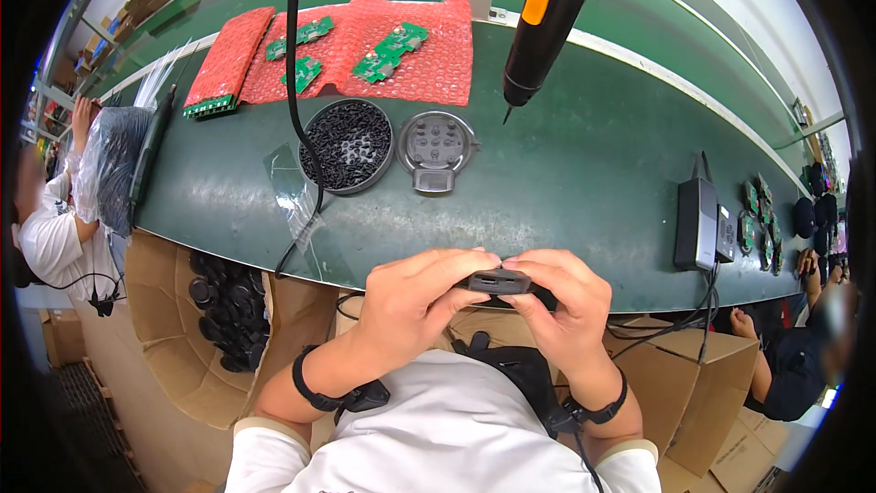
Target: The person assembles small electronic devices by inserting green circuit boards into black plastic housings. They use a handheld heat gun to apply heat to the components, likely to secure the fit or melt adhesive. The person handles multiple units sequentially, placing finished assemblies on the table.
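Note:
Between my two hands is a small dark plastic housing (500, 282), with port-like openings in the edge that faces up. My left hand (409, 297) pinches its left end with thumb and fingers. The fingers of my right hand (568, 306) close on its right end. Both hands are over the near edge of the green workbench (474, 228). Beyond them stands a round black dish (307, 167) full of small black parts. Beside it lies a grey round plastic shell (438, 143). A black and orange electric screwdriver (546, 32) hangs above the bench, bit down.
Red bubble wrap (447, 64) with green circuit boards (391, 53) lies at the back. Black boxy devices (697, 224) and more boards (762, 224) are at the right. A black cable (294, 82) hangs left. Cardboard boxes (169, 338) flank me. Other people work at both sides.

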{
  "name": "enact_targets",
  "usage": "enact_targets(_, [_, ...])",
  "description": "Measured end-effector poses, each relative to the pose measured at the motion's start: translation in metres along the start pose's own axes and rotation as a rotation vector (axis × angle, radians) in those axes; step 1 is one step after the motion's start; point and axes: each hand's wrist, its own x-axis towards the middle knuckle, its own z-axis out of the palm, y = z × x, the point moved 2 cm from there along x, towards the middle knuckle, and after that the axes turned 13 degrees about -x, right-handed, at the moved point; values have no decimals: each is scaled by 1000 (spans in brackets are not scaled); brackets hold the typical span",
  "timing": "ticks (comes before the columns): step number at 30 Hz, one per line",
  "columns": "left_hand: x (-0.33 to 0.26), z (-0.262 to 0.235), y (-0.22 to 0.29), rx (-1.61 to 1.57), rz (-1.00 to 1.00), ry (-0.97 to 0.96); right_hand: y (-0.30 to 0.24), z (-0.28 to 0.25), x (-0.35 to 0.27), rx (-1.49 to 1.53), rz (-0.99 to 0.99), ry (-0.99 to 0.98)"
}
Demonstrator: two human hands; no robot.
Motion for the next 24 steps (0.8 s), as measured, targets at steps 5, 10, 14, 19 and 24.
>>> enact_targets(5, [2,0,3,7,-16,-20,5,2,-2,72,45,-8])
enact_targets(10, [5,2,8,108,-3,-32,6,2,-1,108,68,-9])
enact_targets(14, [3,3,7,174,6,-18,5,4,-3,111,93,8])
enact_targets(19, [0,4,5,180,20,2,4,2,0,69,29,15])
enact_targets(24, [5,1,9,128,-40,-16,7,5,-2,94,18,46])
